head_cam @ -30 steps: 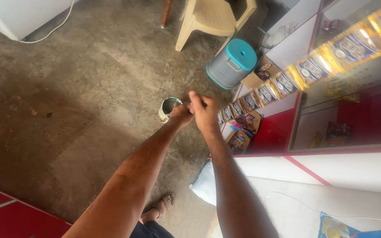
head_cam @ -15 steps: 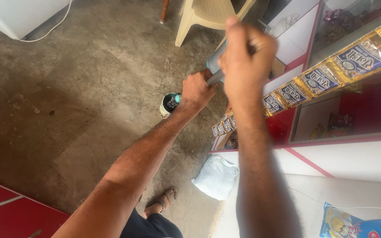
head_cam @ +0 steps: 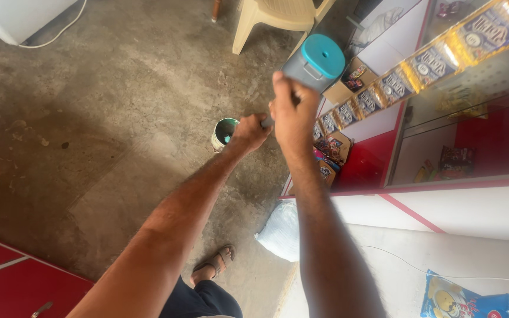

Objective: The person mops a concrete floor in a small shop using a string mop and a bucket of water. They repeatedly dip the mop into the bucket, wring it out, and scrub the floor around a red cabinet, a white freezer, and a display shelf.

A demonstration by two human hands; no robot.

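Both arms extend forward over the concrete floor [head_cam: 89,118]. The left hand [head_cam: 250,132] is closed around a thin grey handle [head_cam: 267,122], knuckles up. The right hand [head_cam: 293,112] sits just right of it and slightly higher, fingers curled; what it grips is hidden behind the hand, so its hold cannot be confirmed. The 2 hands are just beside each other, with the handle between them.

A small tin [head_cam: 224,133] with a white wall and green-stained interior stands on the floor just left of the left hand, open side up. Whether the handle reaches into it cannot be told.

A grey bin with a teal lid [head_cam: 316,62] stands on the floor beyond the right hand, partly covered by its fingers. Farther off stands a cream plastic chair [head_cam: 278,15].

At right, a red-and-white display cabinet [head_cam: 384,147] holds rows of snack packets [head_cam: 396,85] behind glass, and a box of packets [head_cam: 331,147] sits at its foot. A white sack [head_cam: 281,232] lies on the floor near the cabinet corner. A white desk [head_cam: 384,265] at near right carries a blue-and-yellow packet [head_cam: 460,300]. A sandalled foot [head_cam: 213,268] shows at the near edge; a red panel [head_cam: 13,277] fills the near left corner
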